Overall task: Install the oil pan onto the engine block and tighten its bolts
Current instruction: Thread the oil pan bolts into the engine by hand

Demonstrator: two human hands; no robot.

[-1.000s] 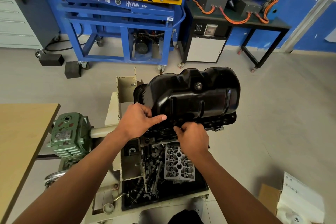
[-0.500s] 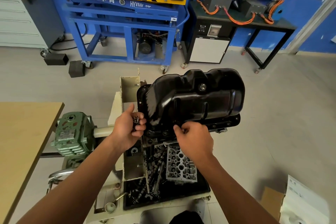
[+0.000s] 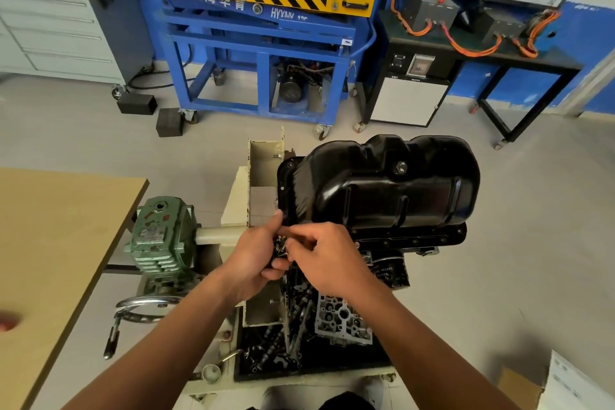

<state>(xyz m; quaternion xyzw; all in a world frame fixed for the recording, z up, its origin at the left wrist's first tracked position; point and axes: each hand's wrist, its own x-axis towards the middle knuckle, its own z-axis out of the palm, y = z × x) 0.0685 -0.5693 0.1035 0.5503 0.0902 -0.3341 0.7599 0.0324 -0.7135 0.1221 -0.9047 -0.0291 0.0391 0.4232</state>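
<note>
The right hand [image 3: 332, 260] had left the oil pan [image 3: 382, 190] and come over to the left hand [image 3: 253, 260]. The left fingers were curled round some bolts [image 3: 279, 245]. The right fingers pinched one. The oil pan sat on the engine stand [image 3: 264, 176], probably waiting for more bolts.

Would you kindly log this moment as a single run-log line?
step: picking bolts | oil pan: dome-up, not gripped | left hand: holds bolts | right hand: reaching into those bolts, grip unclear

The right hand [image 3: 329, 263] has left the oil pan [image 3: 382, 190] and now pinches bolts [image 3: 279, 246] held in the left hand [image 3: 254, 261].
</note>
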